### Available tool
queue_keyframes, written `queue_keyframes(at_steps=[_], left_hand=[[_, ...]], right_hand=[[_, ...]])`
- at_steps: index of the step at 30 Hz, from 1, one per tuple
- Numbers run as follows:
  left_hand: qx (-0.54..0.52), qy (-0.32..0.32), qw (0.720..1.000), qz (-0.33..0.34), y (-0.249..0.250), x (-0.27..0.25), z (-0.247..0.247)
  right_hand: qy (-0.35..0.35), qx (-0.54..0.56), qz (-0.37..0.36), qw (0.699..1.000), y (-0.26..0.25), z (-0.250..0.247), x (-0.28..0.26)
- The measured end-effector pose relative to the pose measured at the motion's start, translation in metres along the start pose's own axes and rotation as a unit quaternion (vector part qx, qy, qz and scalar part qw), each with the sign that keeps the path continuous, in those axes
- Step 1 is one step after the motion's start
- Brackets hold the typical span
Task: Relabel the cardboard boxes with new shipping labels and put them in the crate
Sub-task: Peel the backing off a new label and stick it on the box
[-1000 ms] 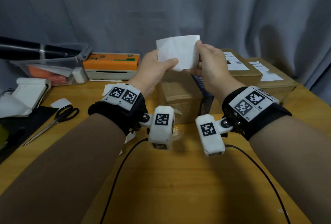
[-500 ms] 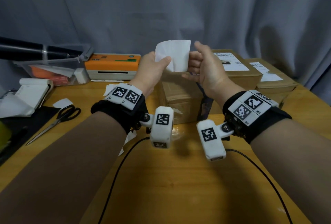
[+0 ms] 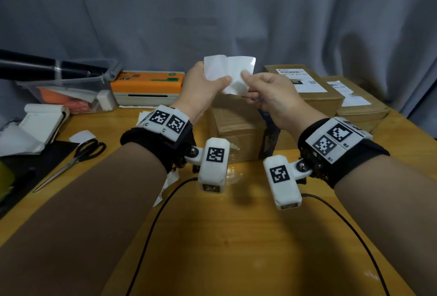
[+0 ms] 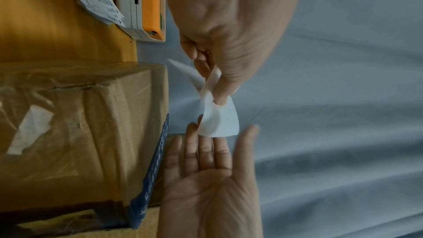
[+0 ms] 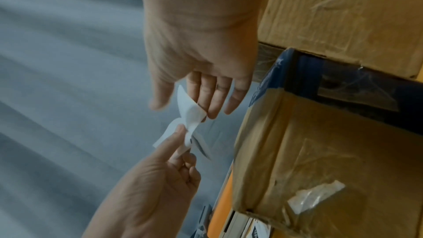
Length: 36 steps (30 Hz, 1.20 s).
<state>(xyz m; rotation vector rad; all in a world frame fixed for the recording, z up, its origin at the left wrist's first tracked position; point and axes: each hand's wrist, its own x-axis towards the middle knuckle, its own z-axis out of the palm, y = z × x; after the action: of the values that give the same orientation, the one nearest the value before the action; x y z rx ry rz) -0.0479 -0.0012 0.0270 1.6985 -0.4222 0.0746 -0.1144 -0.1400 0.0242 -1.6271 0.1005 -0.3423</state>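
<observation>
Holding the white label up over the bench, my left hand has its left edge pinched between thumb and fingers. My right hand pinches the lower right corner, which looks to be splitting into two layers. The taped cardboard box sits right below it.

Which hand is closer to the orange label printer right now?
Left. The left hand, holding the label sheet, is just right of the printer; the right hand pinches the sheet farther right.
</observation>
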Motion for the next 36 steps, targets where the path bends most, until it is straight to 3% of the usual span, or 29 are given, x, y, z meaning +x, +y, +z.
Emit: queue_keyframes(at_steps=[3, 15, 36], left_hand=[[-0.017, 0.001, 1.0, -0.005, 0.0, 0.0, 0.0], [-0.063, -0.009, 0.997, -0.051, -0.001, 0.007, -0.006], [-0.021, 0.046, 0.997, -0.05, -0.022, 0.013, -0.019]], right_hand=[[0.021, -0.032, -0.011, 0.999, 0.002, 0.0, 0.0], [0.088, 0.039, 0.008, 0.995, -0.003, 0.004, 0.004], [0.118, 0.01, 0.001, 0.993, -0.001, 0.002, 0.005]])
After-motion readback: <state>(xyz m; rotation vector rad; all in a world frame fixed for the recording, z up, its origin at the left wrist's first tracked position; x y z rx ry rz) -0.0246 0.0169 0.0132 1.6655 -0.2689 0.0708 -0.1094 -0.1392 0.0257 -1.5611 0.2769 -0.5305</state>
